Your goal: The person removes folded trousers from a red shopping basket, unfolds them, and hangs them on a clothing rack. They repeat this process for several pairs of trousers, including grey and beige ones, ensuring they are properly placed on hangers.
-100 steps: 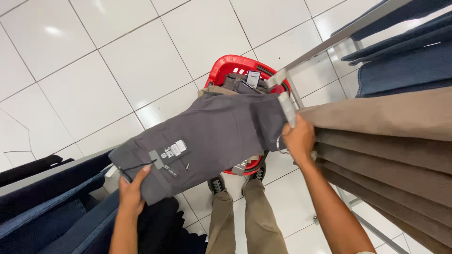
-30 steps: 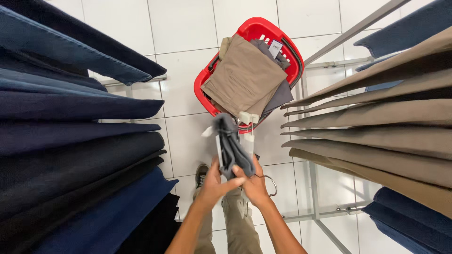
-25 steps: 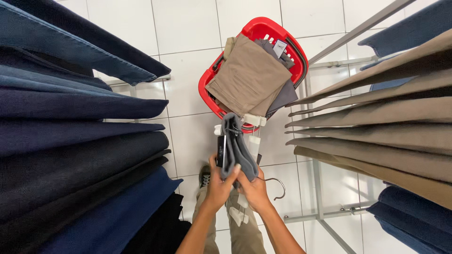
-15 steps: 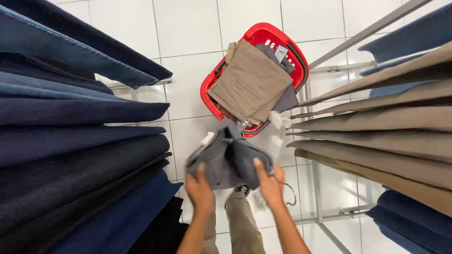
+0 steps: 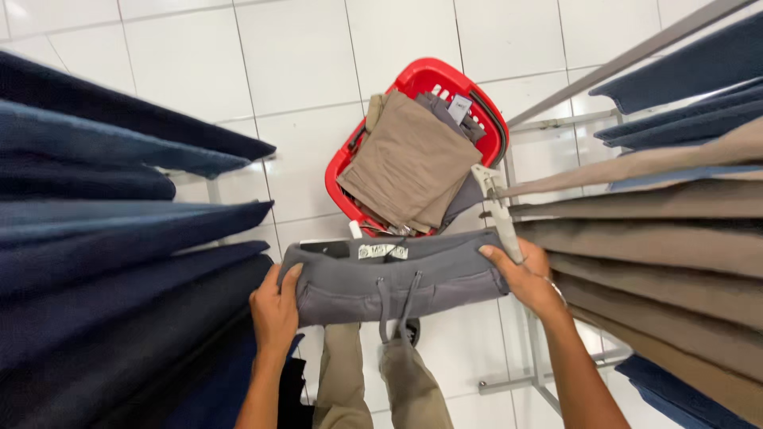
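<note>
Grey shorts (image 5: 397, 278) between both hands

red basket (image 5: 343, 168) | tan folded trousers (image 5: 409, 163) | navy garments (image 5: 103, 238)

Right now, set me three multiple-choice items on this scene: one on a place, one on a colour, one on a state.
1. Where is the red basket?
A. On the white tiled floor
B. Hung on a rack
C. In the right hand

2. What colour is the garment on top of the basket's pile?
A. Navy
B. Tan
C. White

3. How is the grey garment held?
A. Bunched in one fist
B. Lying on the floor
C. Stretched flat between both hands

Answers:
1 A, the basket stands on the tiles.
2 B, the tan folded garment lies on top.
3 C, the left hand and right hand each grip one end.
</note>
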